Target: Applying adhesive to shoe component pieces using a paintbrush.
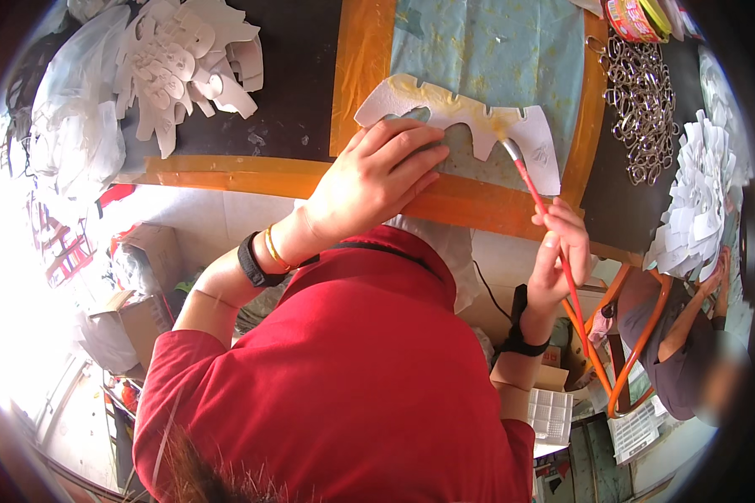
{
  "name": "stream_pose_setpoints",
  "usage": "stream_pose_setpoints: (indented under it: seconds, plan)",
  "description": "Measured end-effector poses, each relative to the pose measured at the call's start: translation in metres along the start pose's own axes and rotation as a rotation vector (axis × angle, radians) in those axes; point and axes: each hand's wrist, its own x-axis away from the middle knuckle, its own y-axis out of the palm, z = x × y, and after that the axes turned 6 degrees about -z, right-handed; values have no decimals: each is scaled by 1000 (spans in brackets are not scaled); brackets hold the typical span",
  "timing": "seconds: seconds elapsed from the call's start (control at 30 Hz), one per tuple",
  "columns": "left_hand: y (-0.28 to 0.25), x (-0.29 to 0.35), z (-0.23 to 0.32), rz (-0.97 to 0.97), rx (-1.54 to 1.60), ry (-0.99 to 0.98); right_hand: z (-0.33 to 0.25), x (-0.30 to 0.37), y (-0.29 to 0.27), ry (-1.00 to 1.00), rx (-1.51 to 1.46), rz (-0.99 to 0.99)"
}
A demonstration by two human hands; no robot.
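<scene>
A white cut-out piece (404, 95) with a notched, scalloped outline lies on a light-blue sheet (495, 42) taped to the table. Yellowish wet-looking patches run along its upper part. My left hand (384, 172) rests flat over its lower left edge, fingers stretched out and holding nothing. In my right hand (564, 247) is a paintbrush (528, 178) with a red handle and a metal collar. The brush's tip touches the piece right of its middle, and the handle slants down toward me. The underside of my left fingers is hidden.
Stacked white cut-outs (189, 59) lie at the table's left, beside clear plastic bags (75, 109). At right are metal clasps (642, 101), a round tin (633, 21) and more white pieces (692, 201). Orange tape (302, 178) lines the table's front. Another person (675, 344) is at far right.
</scene>
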Motion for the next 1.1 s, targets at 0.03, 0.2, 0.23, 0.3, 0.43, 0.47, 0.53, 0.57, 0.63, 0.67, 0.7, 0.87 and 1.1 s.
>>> stream_pose_setpoints:
  seconds: [0.03,0.2,0.23,0.3,0.43,0.47,0.53,0.57,0.63,0.67,0.7,0.87,1.1]
  plan:
    - [0,0,0,1,-2,-4,0,0,0,-1,-1,-1]
    - [1,0,0,8,1,-3,4,4,-4,26,-11,114]
    - [2,0,0,11,6,-3,4,4,-4,-9,10,43]
    - [-1,1,0,61,-17,33,4,4,-4,-20,8,62]
    - [-3,-7,11,8,35,121,5,4,-4,13,-31,135]
    - [2,-12,15,-33,58,115,3,4,-3,15,-12,129]
    - [17,-18,18,-56,14,128,3,3,-4,14,8,147]
    - [22,-21,19,-82,-29,142,4,2,-7,11,10,171]
    - [26,-25,23,-74,-41,172,2,-1,-6,1,27,167]
    - [25,-27,27,-69,-20,156,-4,-5,0,32,28,143]
    - [24,-30,31,-65,2,140,-5,-7,3,63,29,118]
    - [30,-41,35,-108,-67,149,4,-2,-7,-12,45,116]
    - [38,-42,35,-91,-45,102,8,-2,-9,48,43,178]
